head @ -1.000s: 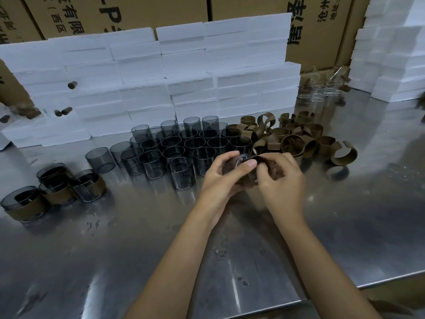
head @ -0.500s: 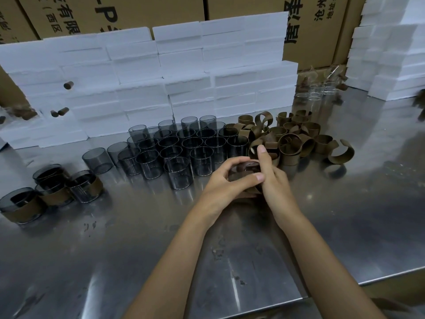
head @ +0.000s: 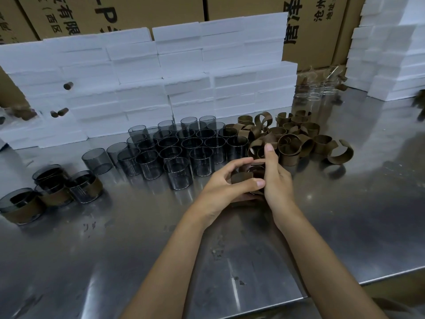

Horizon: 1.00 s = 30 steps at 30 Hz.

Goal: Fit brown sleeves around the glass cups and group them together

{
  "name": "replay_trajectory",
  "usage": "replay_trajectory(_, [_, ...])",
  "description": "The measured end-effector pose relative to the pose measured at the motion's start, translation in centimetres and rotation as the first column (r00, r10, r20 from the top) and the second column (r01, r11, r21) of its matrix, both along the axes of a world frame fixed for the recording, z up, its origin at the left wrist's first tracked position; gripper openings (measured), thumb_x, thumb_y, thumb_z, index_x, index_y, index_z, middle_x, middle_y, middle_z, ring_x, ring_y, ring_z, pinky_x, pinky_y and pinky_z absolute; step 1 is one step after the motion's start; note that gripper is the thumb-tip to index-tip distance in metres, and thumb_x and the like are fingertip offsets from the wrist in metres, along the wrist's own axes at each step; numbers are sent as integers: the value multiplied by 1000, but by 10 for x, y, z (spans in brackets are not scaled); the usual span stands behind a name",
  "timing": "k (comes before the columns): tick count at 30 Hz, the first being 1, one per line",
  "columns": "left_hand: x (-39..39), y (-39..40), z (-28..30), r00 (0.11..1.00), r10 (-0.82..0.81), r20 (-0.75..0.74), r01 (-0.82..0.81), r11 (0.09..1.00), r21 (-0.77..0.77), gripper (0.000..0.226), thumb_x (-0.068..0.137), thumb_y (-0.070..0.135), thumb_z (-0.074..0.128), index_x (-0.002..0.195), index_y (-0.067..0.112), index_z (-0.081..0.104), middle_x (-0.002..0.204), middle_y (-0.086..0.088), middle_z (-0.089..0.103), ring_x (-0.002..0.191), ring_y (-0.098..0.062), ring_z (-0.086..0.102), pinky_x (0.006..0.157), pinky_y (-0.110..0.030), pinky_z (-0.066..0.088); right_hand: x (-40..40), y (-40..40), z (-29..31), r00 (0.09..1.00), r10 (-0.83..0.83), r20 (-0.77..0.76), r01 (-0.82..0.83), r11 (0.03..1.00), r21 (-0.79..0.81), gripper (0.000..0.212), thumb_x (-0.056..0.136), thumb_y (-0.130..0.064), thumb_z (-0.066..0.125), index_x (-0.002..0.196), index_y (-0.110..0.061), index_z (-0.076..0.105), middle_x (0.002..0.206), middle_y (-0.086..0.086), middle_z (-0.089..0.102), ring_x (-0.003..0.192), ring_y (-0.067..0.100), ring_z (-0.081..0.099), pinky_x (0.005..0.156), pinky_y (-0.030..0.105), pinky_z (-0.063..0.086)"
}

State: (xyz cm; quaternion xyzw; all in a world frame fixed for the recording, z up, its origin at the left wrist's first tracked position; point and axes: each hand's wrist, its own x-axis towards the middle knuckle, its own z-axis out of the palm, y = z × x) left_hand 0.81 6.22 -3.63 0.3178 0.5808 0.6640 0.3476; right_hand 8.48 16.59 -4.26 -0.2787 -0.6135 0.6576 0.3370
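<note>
From the head camera, a steel table (head: pixel 345 226) carries a block of bare smoked glass cups (head: pixel 184 146) in the middle, a loose heap of brown sleeves (head: pixel 296 139) just right of them, and four sleeved cups (head: pixel 53 192) grouped at the far left. White foam blocks (head: pixel 161 84) are stacked behind, with cardboard cartons (head: pixel 317 31) beyond them (a few clear glasses (head: pixel 315 93) stand at the back right). Both hands meet in front of the heap: the left hand (head: pixel 225 187) curls round a cup with its sleeve (head: pixel 248 176), thumb across the front, while the right hand (head: pixel 276 180) presses its side, index finger straight up, hiding most of it. Compared with a second ago, the right fingers have uncurled and the cup sits lower.
</note>
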Motion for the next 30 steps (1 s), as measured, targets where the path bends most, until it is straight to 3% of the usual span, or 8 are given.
replay_trajectory(4, [-1,0,-1,1000,-11,13,11,1000,16,66,76,13,82,138,18,62,136,-7,65,118,-21,69,100,-45,58,-2,0,0,1000,-16,1,16,1000,15,53,76,-83,38,76,-45,76,79,-19,76,76,-9,69,66,21,49])
replay_trajectory(9, [2,3,-1,998,-42,48,38,997,66,72,76,4,80,143,16,57,141,-9,62,124,-20,66,100,-39,56,-2,7,-2,994,-93,-57,90,995,-45,48,91,-73,41,70,-49,77,79,-19,77,75,-7,70,69,22,49])
replay_trajectory(13, [0,1,0,997,-57,54,52,996,74,63,85,-5,75,143,14,57,143,-11,61,125,-23,65,92,-32,58,-4,9,-4,997,-66,-47,62,995,-73,52,92,-72,41,82,-35,77,81,-21,76,76,-8,70,71,24,50])
replay_trajectory(16, [-1,0,1,996,-58,64,53,996,76,61,87,-5,73,142,13,57,142,-11,62,125,-25,65,93,-34,59,-4,11,-5,998,-46,-41,42,994,-101,48,93,-71,42,86,-37,75,80,-22,76,78,-4,71,72,26,52])
replay_trajectory(21, [-1,-1,0,999,-52,16,51,998,34,55,88,-2,74,139,16,62,135,-16,65,119,-25,68,97,-44,58,-4,13,-7,999,-40,-33,36,993,-110,42,92,-61,57,84,-22,73,86,-9,77,76,-1,72,80,35,59])
replay_trajectory(23, [0,0,-1,999,-39,-1,39,999,20,57,88,-1,74,141,19,60,134,-14,66,119,-25,68,100,-47,57,-2,13,-6,997,-62,-52,55,990,-128,38,92,-53,64,88,-17,72,89,-1,78,82,8,74,82,36,59])
replay_trajectory(27, [0,3,-1,999,20,50,-22,999,38,78,85,0,76,152,22,42,133,-9,69,126,-27,65,107,-53,51,0,17,-3,993,-19,-116,-6,976,-218,21,95,-40,67,81,-29,80,81,-6,79,75,8,75,62,22,57])
replay_trajectory(30, [-3,1,5,990,112,86,-117,992,50,60,85,13,76,142,14,55,129,-14,70,120,-29,68,105,-53,53,0,17,-2,989,-24,-147,-20,957,-290,13,94,-23,70,82,-19,75,75,-3,76,67,8,71,56,20,54])
